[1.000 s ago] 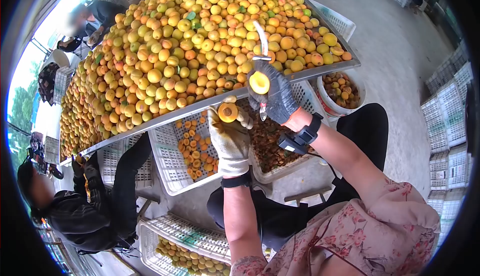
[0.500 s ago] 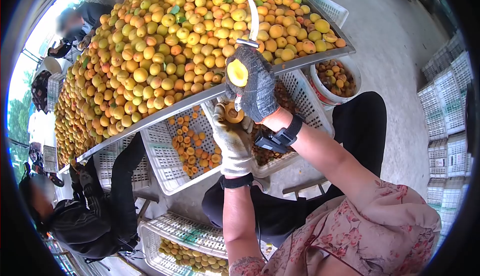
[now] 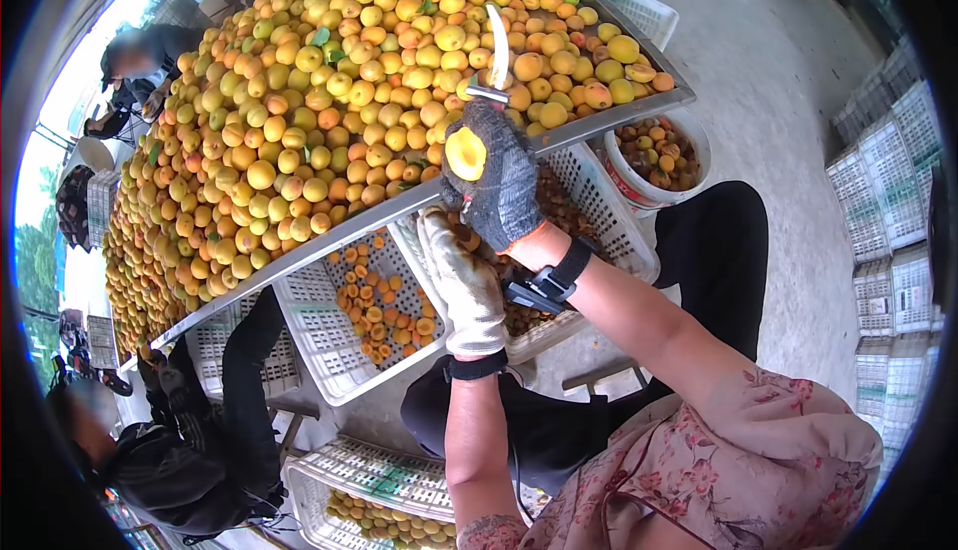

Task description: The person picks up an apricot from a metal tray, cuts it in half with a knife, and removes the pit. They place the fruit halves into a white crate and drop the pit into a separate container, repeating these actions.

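My right hand [image 3: 502, 186], in a dark grey knit glove, is closed round a knife [image 3: 499, 51] whose curved blade points up over the fruit heap. Against the same glove, on its left side, sits a pitted apricot half [image 3: 466, 154], cut face towards me. Just below, my left hand [image 3: 459, 275] in a stained white glove has its fingers curled round another apricot piece [image 3: 467, 239], mostly hidden by the right glove. Both hands are at the metal edge of a table [image 3: 329, 241] heaped with whole apricots [image 3: 299, 131], above the crates.
Beneath the table edge stand a white crate [image 3: 344, 385] with apricot halves and another crate [image 3: 624, 216] with darker contents. A white bucket [image 3: 689, 196] of fruit is at right. Stacked crates [image 3: 873, 211] line the far right. A person in black [image 3: 180, 470] sits at left.
The view has shifted slightly. My hands have come closer together, and the right glove now covers more of the apricot piece in my left hand. The knife still points upward.
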